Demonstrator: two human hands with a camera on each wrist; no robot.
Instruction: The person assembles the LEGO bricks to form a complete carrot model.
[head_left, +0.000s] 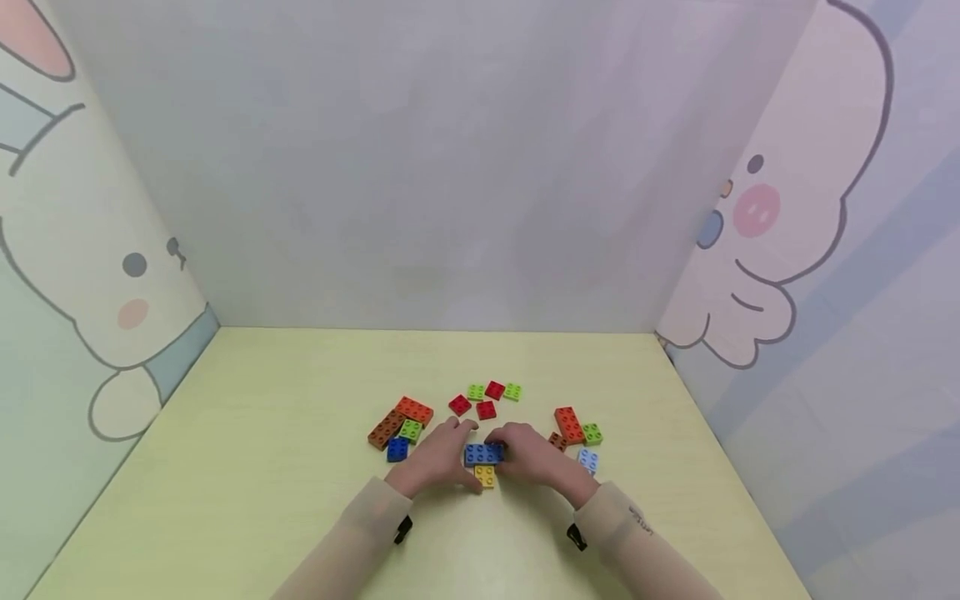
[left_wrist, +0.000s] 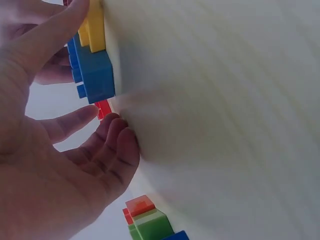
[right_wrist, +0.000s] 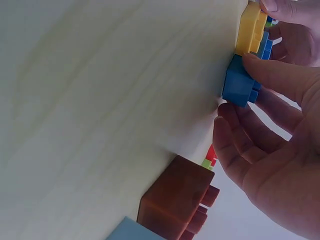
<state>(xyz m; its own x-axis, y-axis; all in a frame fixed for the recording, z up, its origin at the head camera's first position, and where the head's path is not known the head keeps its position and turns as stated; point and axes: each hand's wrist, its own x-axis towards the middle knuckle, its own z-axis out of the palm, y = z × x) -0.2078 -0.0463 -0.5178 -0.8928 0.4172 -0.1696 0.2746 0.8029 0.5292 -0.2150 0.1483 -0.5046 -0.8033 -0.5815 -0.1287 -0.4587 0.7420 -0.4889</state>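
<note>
Right hand (head_left: pixel 528 454) pinches a blue brick (head_left: pixel 482 454), left hand (head_left: pixel 441 457) has thumb and fingers apart beside a yellow brick (head_left: pixel 485 477) — red bricks (head_left: pixel 486 410) beyond.

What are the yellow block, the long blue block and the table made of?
Yellow block: probably hard plastic, smooth and evenly coloured, with crisp edges.
Long blue block: likely plastic too, smooth, with neat round studs.
Table: pale and smooth; grain-like streaks suggest wood, or maybe a wood-look covering.

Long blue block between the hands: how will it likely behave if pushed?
The long blue block probably slides rather than rolls, given its flat sides. Its low, long shape should resist tipping; smooth moulded surfaces suggest stiff plastic.
</note>
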